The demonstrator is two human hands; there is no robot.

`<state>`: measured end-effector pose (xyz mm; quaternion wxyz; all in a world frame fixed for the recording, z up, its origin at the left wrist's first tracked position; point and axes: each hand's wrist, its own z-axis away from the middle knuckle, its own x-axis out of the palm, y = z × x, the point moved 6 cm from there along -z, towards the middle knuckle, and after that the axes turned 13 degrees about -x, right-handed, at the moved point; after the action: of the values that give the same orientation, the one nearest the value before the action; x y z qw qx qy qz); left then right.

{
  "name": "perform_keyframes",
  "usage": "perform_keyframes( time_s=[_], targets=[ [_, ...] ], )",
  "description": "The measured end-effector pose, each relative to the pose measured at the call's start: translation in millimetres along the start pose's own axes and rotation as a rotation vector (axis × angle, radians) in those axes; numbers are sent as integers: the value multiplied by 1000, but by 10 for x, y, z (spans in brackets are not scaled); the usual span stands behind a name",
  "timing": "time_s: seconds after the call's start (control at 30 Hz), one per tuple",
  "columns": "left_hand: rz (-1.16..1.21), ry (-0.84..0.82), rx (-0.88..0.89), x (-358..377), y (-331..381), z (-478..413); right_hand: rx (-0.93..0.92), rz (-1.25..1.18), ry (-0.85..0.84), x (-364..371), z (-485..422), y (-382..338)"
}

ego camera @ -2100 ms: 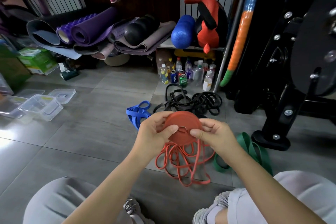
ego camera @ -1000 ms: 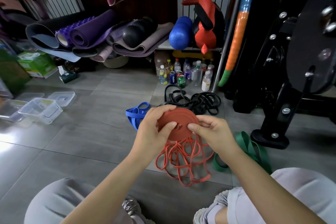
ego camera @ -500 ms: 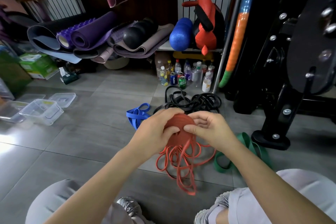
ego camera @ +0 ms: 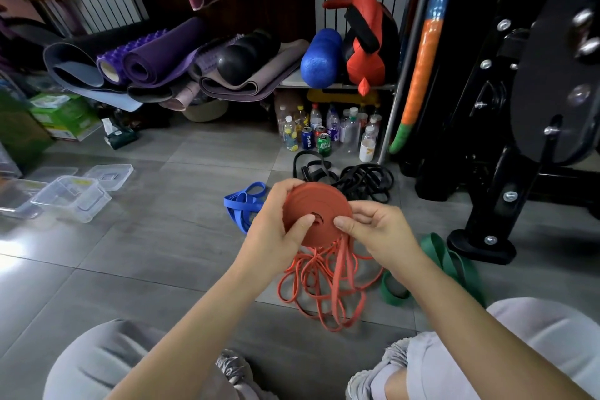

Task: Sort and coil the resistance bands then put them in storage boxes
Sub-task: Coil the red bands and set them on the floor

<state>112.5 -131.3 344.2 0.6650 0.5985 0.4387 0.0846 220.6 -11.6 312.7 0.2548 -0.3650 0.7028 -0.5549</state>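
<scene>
Red coil: I see the red coil (ego camera: 316,206) held in the air above the grey tiled floor (ego camera: 156,237), between both hands, in front of the person's knees.
Facing: its flat round face is turned up toward my camera, with the small centre hole showing; being a disc, it has no long axis of its own.
Loose tail: the uncoiled red band (ego camera: 324,289) leaves the coil's lower edge and drops to the floor just below it, its loops stretched toward the person.
Left hand: the left hand (ego camera: 276,232) grips the coil, thumb pressed on the face beside the hole, fingers curled round the far rim.
Right hand: the right hand (ego camera: 378,234) pinches the coil's lower right edge between thumb and forefinger, the other fingers curled.
Blue band: the blue band (ego camera: 243,204) lies on the floor just left of the coil.
Black bands: a tangle of black bands (ego camera: 362,182) lies just beyond the coil.
Green band: the green band (ego camera: 449,266) lies right of the coil, near the right forearm.
Storage boxes: clear plastic storage boxes (ego camera: 73,196) sit well to the coil's left.
Writing: beyond the coil, among bottles, a blue can (ego camera: 306,138) reads PEPSI; the label of the green can (ego camera: 323,143) beside it I cannot read.
</scene>
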Motion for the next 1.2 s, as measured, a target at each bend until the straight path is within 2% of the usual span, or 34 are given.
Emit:
perform_keyframes(
  time_s=[0.1, 0.17, 0.23, 0.3, 0.47, 0.8, 0.9, 1.07, 1.2],
  targets=[
    [-430, -38, 203, -6, 101, 9, 1, 159, -82, -36, -40, -32],
    [-607, -115, 323, 56, 178, 33, -34, 333, -160, -18, -73, -49],
    [-712, -171, 331, 118, 172, 20, -67, 485, -205, 6, -98, -55],
    [-640, -182, 292, 112, 129, -20, -73, 475, -177, 6, -103, -74],
    [-266, -93, 194, -16, 48, -28, -46, 183, -76, -49, -26, -106],
    [102, 69, 67, -59, -18, 19, -59, 16, 9, -37, 40, -117],
    [76, 67, 62, -51, 2, 30, -51, 36, 8, -48, 24, -135],
    [-255, 24, 144, -93, 155, 15, -29, 163, -73, -61, -16, -166],
    [-376, -87, 182, -39, 250, -63, -73, 346, -171, -1, -69, -230]
  ],
)
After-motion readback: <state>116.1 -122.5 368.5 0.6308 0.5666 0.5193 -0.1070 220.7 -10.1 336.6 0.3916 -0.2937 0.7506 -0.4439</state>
